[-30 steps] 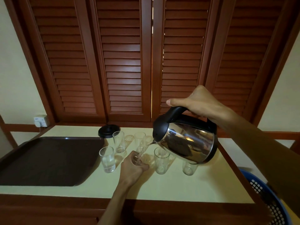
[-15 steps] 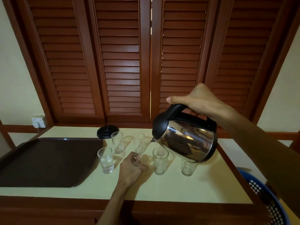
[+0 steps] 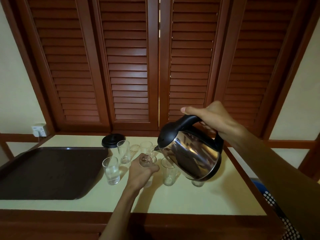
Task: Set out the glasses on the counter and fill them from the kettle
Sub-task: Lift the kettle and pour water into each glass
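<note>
The right hand [image 3: 214, 118] grips the tilted steel kettle [image 3: 192, 156] by its handle, at 3 o'clock of the glass [image 3: 148, 161] that the left hand [image 3: 141, 172] clasps on the counter [image 3: 181, 200].

Glossy mirror-steel kettle [image 3: 192, 158] with black plastic handle, clear glasses [image 3: 111, 171], matt counter [image 3: 173, 200], wooden shutters [image 3: 128, 66]

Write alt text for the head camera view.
A right hand tilts a steel kettle, spout over a glass gripped by the left hand on a pale counter. Five more glasses stand around it, beside a dark tray.
</note>
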Demonstrator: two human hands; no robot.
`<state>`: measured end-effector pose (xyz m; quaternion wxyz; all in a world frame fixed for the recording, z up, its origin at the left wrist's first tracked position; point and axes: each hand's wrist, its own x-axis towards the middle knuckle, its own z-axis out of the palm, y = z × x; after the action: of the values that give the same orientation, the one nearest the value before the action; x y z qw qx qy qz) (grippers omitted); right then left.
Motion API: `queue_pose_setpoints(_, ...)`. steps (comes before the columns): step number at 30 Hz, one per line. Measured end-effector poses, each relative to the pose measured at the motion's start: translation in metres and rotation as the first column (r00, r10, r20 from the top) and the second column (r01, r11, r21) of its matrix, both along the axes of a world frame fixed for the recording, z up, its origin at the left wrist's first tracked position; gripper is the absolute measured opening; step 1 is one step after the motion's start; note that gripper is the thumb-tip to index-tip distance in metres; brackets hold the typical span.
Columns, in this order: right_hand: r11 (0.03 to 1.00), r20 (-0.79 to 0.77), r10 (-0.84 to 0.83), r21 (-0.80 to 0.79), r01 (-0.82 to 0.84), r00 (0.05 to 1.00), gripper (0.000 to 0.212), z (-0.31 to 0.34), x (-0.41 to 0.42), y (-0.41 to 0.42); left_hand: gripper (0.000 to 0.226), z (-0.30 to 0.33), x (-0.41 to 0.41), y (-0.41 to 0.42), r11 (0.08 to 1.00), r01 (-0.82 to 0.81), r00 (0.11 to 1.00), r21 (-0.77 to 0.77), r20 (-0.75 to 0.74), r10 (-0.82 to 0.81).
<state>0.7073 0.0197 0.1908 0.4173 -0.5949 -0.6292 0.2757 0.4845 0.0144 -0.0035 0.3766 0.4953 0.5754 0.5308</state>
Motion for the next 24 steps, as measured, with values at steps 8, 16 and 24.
queue_pose_setpoints(8, 0.999, -0.183, 0.043, -0.016, -0.047, 0.982, 0.052, -0.025, 0.009, -0.003, 0.021, 0.011, 0.002, 0.002, 0.998, 0.057, 0.998, 0.002, 0.006, -0.057)
queue_pose_setpoints(16, 0.999, -0.261, 0.021, -0.039, -0.032, 0.965, 0.052, -0.042, 0.017, -0.006, 0.022, 0.006, -0.002, 0.004, 0.998, 0.057, 0.998, 0.016, 0.015, -0.058)
queue_pose_setpoints(24, 0.999, -0.382, 0.014, -0.039, -0.031, 0.924, 0.047, -0.047, 0.034, -0.013, 0.029, -0.023, -0.017, 0.016, 0.998, -0.053, 0.998, -0.021, -0.023, 0.052)
